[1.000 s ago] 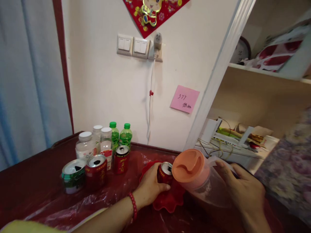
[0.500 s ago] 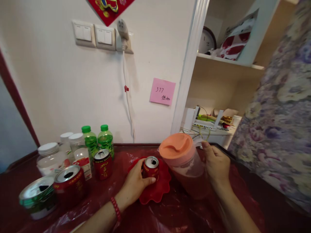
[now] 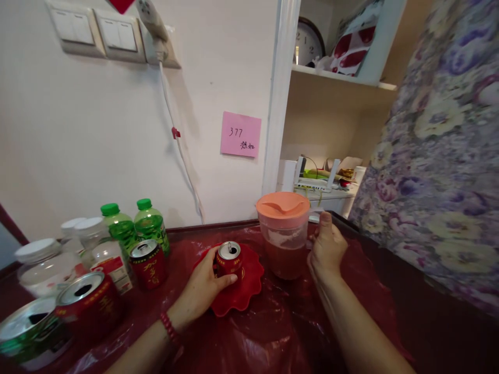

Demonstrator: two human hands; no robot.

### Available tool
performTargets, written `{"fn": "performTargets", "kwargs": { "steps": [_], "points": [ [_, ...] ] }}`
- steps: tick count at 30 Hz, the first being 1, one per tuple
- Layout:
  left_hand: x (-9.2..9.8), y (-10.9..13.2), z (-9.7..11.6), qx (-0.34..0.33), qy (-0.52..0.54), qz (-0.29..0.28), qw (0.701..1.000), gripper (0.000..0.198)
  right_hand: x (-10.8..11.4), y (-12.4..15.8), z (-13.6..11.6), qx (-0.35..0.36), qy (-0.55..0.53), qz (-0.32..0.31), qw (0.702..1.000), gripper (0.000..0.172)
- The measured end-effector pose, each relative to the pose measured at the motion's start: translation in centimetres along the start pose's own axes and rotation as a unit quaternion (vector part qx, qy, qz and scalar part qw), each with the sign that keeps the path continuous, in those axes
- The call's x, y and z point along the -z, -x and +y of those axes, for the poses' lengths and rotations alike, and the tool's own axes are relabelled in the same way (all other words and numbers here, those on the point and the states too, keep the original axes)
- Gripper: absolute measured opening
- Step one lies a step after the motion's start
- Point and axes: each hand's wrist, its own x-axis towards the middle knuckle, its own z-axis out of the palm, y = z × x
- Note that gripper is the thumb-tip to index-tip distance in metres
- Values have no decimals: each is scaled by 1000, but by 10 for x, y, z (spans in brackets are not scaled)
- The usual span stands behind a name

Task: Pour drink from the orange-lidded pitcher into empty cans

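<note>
In the head view, I watch the person keep both hands busy around a red scalloped plate point(image 3: 249, 293) on the table point(image 3: 432, 327). The left hand point(image 3: 202, 283) is clamped on a red can point(image 3: 229, 262), fingers round its far side and thumb across its front. The can stands upright on the plate, its top open.

Just right of the plate, the right hand point(image 3: 328, 246) is closed on the handle of a clear pitcher point(image 3: 284, 252), thumb up. The pitcher is about upright, with reddish-brown liquid inside and an orange lid point(image 3: 280, 205) on top; I can't tell whether its base rests on the table.

Left of the plate stand a black-rimmed can point(image 3: 148, 267), then a second red can point(image 3: 89, 306) and a green can point(image 3: 35, 337) cut by the view's edge. Behind these are white-capped jars point(image 3: 47, 270) and two green-capped bottles point(image 3: 152, 223). Thin plastic sheeting point(image 3: 261, 343) spreads around the plate, and a pink note point(image 3: 240, 135) hangs on the wall above it.
</note>
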Motion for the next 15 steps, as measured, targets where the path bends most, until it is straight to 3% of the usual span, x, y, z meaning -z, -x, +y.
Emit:
{"fn": "performTargets", "kwargs": {
  "steps": [6,15],
  "points": [
    [1,0,1,17,-1,-23,1000,83,-1,4,15,-45,-31,20,998,68],
    [2,-1,1,7,-7,-4,1000,73,3,5,26,-53,-64,15,996,69]
  ]
}}
